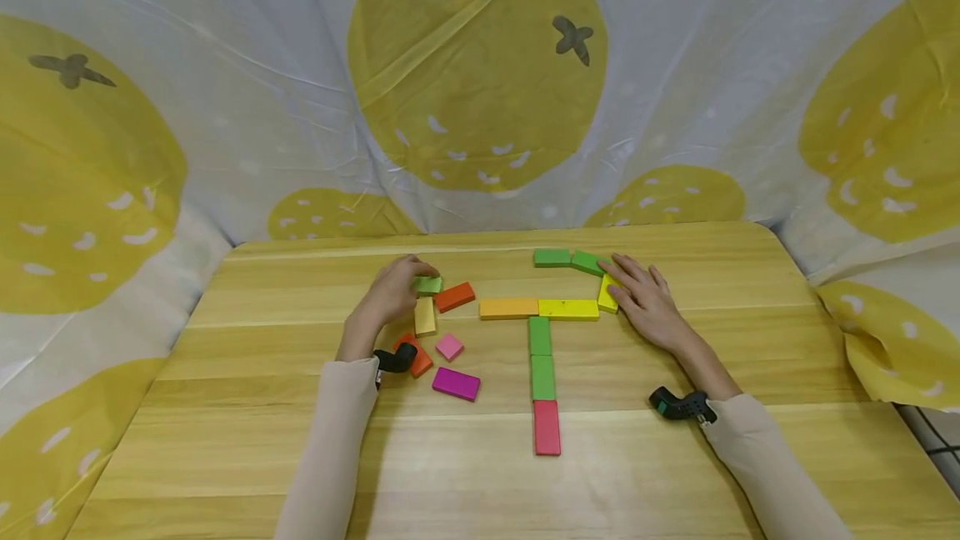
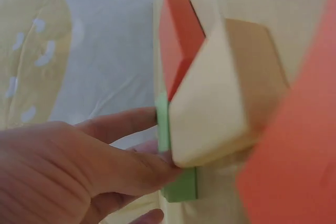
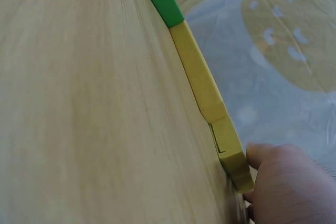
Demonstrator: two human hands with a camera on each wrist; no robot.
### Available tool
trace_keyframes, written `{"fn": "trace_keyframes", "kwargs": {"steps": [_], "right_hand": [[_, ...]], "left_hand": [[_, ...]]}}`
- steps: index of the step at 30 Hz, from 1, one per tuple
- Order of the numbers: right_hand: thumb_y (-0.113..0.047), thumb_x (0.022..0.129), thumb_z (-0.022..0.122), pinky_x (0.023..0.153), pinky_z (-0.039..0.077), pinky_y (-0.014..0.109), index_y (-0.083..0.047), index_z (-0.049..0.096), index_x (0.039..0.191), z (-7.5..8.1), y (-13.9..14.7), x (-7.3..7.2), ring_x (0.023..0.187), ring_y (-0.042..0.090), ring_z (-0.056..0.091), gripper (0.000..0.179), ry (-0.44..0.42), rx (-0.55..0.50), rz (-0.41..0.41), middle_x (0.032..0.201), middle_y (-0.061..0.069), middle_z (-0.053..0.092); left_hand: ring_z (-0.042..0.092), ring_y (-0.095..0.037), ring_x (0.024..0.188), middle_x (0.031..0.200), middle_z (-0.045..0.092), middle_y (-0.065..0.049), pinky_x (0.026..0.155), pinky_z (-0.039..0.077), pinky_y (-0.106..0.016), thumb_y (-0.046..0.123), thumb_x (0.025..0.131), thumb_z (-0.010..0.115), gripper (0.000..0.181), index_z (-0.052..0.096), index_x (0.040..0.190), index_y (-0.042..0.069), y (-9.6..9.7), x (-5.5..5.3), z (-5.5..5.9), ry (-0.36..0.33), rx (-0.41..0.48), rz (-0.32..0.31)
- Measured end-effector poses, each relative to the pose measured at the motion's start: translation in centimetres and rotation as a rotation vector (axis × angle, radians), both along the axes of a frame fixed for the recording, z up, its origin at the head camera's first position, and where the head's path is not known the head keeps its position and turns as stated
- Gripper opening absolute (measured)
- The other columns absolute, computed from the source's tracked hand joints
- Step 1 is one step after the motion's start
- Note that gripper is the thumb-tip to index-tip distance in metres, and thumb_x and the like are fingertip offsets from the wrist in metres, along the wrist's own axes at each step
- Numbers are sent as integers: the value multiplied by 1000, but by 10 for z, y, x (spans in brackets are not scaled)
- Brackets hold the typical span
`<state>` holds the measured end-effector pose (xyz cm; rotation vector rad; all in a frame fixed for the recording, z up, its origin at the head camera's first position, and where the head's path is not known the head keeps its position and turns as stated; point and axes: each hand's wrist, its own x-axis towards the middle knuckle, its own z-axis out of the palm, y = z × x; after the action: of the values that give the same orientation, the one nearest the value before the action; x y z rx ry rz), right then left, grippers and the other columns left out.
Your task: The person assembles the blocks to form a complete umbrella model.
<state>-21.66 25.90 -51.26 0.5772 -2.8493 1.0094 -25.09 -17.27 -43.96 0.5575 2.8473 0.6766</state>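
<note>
In the head view my left hand point(image 1: 393, 286) pinches a light green block point(image 1: 429, 285) between thumb and fingers, at the edge of a loose group. Beside it lie an orange-red block point(image 1: 455, 297) and a pale yellow block point(image 1: 425, 317); in the left wrist view the pale block point(image 2: 210, 103) partly covers the green one point(image 2: 181, 187). My right hand point(image 1: 645, 302) rests with fairly straight fingers on a slanted yellow block point(image 1: 607, 294) and the end of a green block point(image 1: 588, 262). The right wrist view shows the thumb against the yellow block point(image 3: 231, 150).
A row of an orange block point(image 1: 508, 308) and a yellow block point(image 1: 568, 309) runs across the wooden table point(image 1: 637, 473). Below it stretches a column of two green blocks and a red block point(image 1: 547, 428). Pink point(image 1: 449, 347), magenta point(image 1: 456, 384) and another orange-red block point(image 1: 420, 361) lie loose. A patterned cloth point(image 1: 300, 107) hangs behind.
</note>
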Motion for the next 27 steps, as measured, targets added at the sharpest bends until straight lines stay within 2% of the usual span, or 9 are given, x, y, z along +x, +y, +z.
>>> {"fn": "trace_keyframes", "kwargs": {"steps": [4, 8, 12, 18, 22, 27], "right_hand": [[-26, 112, 45, 124, -1, 71, -11, 41, 159, -1, 0, -1, 156, 47, 21, 50, 0, -5, -2, 167, 25, 27], [-25, 111, 45, 123, -1, 71, -10, 41, 159, -1, 0, 1, 155, 48, 22, 50, 1, -11, -1, 167, 26, 28], [-26, 111, 46, 123, -1, 71, -9, 41, 159, -2, 0, 2, 155, 49, 23, 50, 0, -14, 0, 167, 26, 28], [-26, 111, 45, 123, -1, 72, -10, 41, 159, -1, 1, 2, 155, 49, 23, 51, 2, -14, -6, 167, 26, 28], [-25, 111, 46, 123, -1, 72, -11, 41, 159, -1, 1, 2, 155, 49, 22, 51, 2, -16, -9, 167, 26, 28], [-26, 111, 46, 123, -1, 72, -10, 41, 159, 0, -2, 0, 155, 49, 23, 51, 9, -15, -2, 167, 26, 28]], "left_hand": [[62, -39, 116, 123, 67, -21, 103, 49, -55, -10, 90, 66, 40, 69, 129, -1, -5, 4, -5, 32, 37, 41], [63, -37, 108, 118, 66, -21, 97, 53, -53, -2, 91, 72, 39, 68, 130, -2, -8, 8, -7, 62, 73, 85], [65, -37, 107, 116, 68, -21, 93, 55, -52, -1, 88, 75, 40, 70, 127, -3, -2, 11, -5, 117, 116, 108], [69, -38, 104, 114, 71, -20, 89, 57, -49, 3, 86, 80, 39, 73, 124, -3, 29, 9, 3, 206, 171, 53], [69, -35, 105, 117, 72, -18, 90, 58, -47, 4, 87, 81, 37, 75, 123, -2, 51, 3, 4, 210, 194, 23], [71, -33, 103, 116, 74, -17, 91, 58, -45, 3, 87, 81, 36, 75, 122, -1, 70, -9, 0, 183, 206, -15]]}}
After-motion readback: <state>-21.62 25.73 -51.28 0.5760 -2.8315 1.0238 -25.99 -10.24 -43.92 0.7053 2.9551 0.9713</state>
